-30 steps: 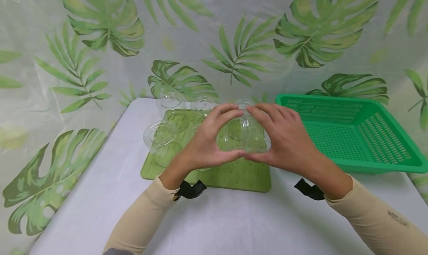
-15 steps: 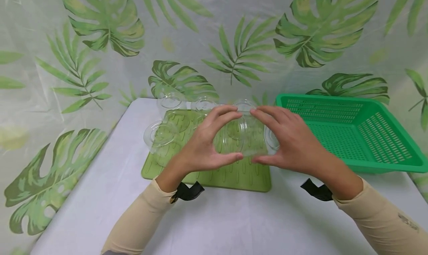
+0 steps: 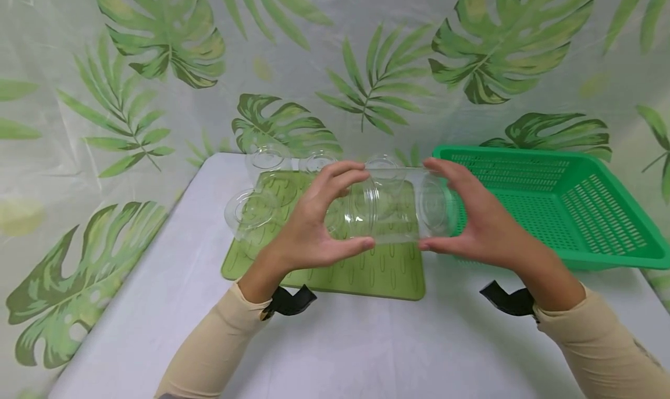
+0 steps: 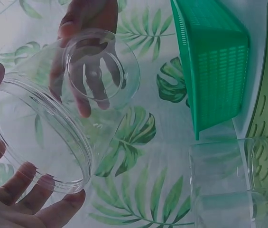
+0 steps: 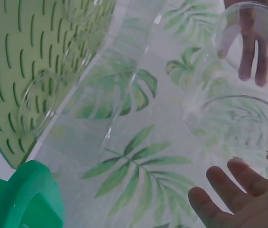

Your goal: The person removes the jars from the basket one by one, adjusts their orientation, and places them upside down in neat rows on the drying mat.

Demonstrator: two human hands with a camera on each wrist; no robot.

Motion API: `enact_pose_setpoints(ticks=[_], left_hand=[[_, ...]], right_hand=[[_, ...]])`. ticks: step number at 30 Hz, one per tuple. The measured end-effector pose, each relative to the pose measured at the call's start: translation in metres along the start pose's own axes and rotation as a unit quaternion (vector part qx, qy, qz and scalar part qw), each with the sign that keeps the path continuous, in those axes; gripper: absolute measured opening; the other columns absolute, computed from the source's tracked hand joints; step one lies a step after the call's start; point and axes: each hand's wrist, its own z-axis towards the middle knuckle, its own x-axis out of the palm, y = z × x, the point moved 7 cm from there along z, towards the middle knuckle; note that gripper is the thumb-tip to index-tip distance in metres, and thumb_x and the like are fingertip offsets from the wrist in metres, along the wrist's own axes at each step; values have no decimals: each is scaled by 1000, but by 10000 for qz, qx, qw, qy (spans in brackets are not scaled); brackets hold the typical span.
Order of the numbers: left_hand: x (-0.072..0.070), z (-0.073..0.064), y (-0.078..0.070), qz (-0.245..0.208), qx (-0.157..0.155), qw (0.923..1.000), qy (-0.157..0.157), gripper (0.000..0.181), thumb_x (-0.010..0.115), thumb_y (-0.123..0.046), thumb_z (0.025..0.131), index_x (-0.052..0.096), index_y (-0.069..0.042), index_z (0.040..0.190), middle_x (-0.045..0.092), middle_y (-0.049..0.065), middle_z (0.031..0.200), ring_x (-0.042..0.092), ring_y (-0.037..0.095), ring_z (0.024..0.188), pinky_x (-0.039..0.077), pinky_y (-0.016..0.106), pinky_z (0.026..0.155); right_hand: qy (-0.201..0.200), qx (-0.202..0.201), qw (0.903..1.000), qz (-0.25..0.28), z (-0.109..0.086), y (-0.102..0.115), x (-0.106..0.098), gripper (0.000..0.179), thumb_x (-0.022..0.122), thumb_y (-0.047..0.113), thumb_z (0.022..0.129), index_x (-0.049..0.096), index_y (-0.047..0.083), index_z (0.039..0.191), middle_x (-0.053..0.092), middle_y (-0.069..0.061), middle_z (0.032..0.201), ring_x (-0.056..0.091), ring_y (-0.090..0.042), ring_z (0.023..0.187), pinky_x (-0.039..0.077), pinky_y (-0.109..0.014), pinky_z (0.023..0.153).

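Note:
A clear plastic jar [image 3: 395, 210] lies sideways in the air above the green mat, spanning both hands. My left hand [image 3: 311, 224] curves thumb and fingers around its threaded mouth end [image 4: 79, 156]. Around the other, closed end, my right hand [image 3: 484, 218] has its thumb below and its fingers above. The round base of the jar [image 5: 243, 123] faces my right palm in the right wrist view. Through the clear wall, right-hand fingers [image 4: 93, 85] show in the left wrist view.
Several more clear jars, such as one jar [image 3: 251, 210] at the left, stand on the light green ribbed mat [image 3: 366, 280]. A green slotted basket [image 3: 555, 256] sits on the right of the white-covered table [image 3: 366, 341]. A leaf-patterned sheet [image 3: 293, 56] hangs behind.
My right hand has moved right along the jar, from beside my left fingertips to the base end. My left hand has shifted slightly left with the jar's mouth.

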Motion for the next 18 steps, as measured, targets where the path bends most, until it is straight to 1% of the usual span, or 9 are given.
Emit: enact_pose_setpoints(ticks=[3,4,7,9,11,13,14,16,18], left_hand=[[0,0,-2,-19,27,10000,-25,82,89,-17,68,48,-3,137,46,18,142,51,27,129,52,36,99],[-1,0,-2,-33,32,10000,-35,82,89,-17,67,48,-3,137,46,18,141,51,27,129,53,36,100],[-2,1,-4,-118,26,9999,-64,82,89,-16,67,48,-2,136,46,19,141,51,27,129,53,36,100],[-2,1,-4,-208,24,9997,-105,82,89,-14,66,48,0,136,46,20,141,51,27,129,53,36,100],[-2,1,-4,-324,19,9994,-143,83,89,-12,66,48,1,136,46,20,141,50,28,130,54,36,100],[-2,2,-4,-466,23,9988,-179,83,89,-10,65,47,2,136,46,21,141,50,28,131,55,36,100],[-1,2,-4,-538,20,9984,-193,83,89,-9,66,47,3,136,46,21,141,49,29,132,55,36,100],[-1,2,-4,-694,2,9974,-217,83,88,-8,66,46,4,137,45,22,142,48,30,133,56,37,99],[0,3,-4,-868,-12,9959,-252,82,86,-8,68,44,5,138,44,24,142,48,32,133,56,37,100]], right_hand=[[-26,74,9998,174,-2,0,-1,122,97,13,55,28,11,156,41,-11,154,40,-13,140,33,-13,106],[-30,118,9997,220,-2,-1,-1,124,96,10,54,27,12,157,41,-9,155,40,-10,140,33,-14,106],[-10,246,9982,547,-5,-3,0,127,94,4,55,22,14,159,40,-10,156,36,-5,143,32,-12,107],[43,260,9960,853,-6,-5,2,127,93,2,58,17,15,159,38,-11,157,36,-5,143,33,-11,108],[100,297,9901,1366,-8,-8,6,124,90,1,63,14,16,160,35,-12,158,37,-6,143,34,-11,109],[159,359,9786,2020,-9,-12,9,120,88,4,69,11,17,160,33,-12,159,40,-8,142,38,-13,108],[166,371,9706,2372,-9,-13,11,118,87,7,72,10,16,160,32,-13,160,42,-10,141,40,-15,108],[143,377,9509,3067,-10,-14,13,114,86,14,77,9,16,160,30,-14,160,47,-13,138,43,-17,107],[121,263,9293,3681,-10,-13,16,110,83,21,81,7,16,160,28,-17,161,49,-16,138,45,-21,108]])
